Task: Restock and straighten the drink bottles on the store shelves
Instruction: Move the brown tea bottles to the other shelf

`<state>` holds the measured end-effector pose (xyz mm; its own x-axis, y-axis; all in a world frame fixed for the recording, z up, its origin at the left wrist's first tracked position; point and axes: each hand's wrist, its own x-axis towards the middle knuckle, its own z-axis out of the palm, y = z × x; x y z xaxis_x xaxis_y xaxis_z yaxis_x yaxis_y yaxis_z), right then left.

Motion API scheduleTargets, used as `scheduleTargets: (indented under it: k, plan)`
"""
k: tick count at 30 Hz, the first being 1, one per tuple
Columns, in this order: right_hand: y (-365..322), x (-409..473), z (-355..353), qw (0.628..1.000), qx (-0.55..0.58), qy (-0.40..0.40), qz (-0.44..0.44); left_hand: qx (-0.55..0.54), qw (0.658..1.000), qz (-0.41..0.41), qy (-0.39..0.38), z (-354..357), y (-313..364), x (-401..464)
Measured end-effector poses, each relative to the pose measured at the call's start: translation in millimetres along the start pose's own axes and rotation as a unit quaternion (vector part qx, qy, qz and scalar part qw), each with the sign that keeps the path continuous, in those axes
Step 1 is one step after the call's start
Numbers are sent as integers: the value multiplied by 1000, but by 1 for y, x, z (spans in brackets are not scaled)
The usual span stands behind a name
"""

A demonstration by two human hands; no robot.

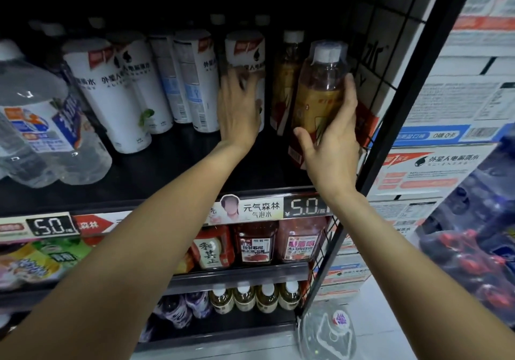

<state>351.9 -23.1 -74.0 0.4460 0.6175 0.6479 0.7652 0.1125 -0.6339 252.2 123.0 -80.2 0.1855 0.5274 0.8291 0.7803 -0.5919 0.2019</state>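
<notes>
My right hand [331, 139] grips a clear bottle with a gold and red label and white cap [320, 89], standing at the right end of the upper shelf [167, 175]. A second bottle of the same kind [287, 80] stands just behind it to the left. My left hand [239, 108] lies against the front of a white-labelled bottle [245, 52], fingers spread; whether they curl round it is blurred. More white-labelled bottles [117, 92] stand in an uneven row to the left, some tilted.
Large clear water jugs [41, 125] fill the shelf's left end. A black wire grid side panel [373, 80] closes the shelf on the right. Lower shelves hold red-labelled bottles [256, 245] and small tea bottles [253, 298]. Stacked cartons [451, 94] stand to the right, and a water jug [328, 331] sits on the floor.
</notes>
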Motion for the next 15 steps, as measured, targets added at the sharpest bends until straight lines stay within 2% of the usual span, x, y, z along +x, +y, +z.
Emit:
scheduleTargets:
  k: [3, 5, 9, 12, 15]
  plan:
    - [1, 0, -1, 1000, -10, -5, 0, -55, 998, 17, -28, -5, 4, -2]
    - [0, 0, -1, 1000, -11, -6, -4, -114, 990, 5, -81, -7, 15, 1]
    - [1, 1, -1, 1000, -12, -8, -3, -251, 946, -72, -190, -1, 34, 11]
    - [2, 3, -2, 1000, -6, -19, -3, -261, 930, -115, -232, 2, 39, 15]
    - [4, 3, -2, 1000, 16, -18, -1, -257, 928, -105, -249, -3, 36, 14]
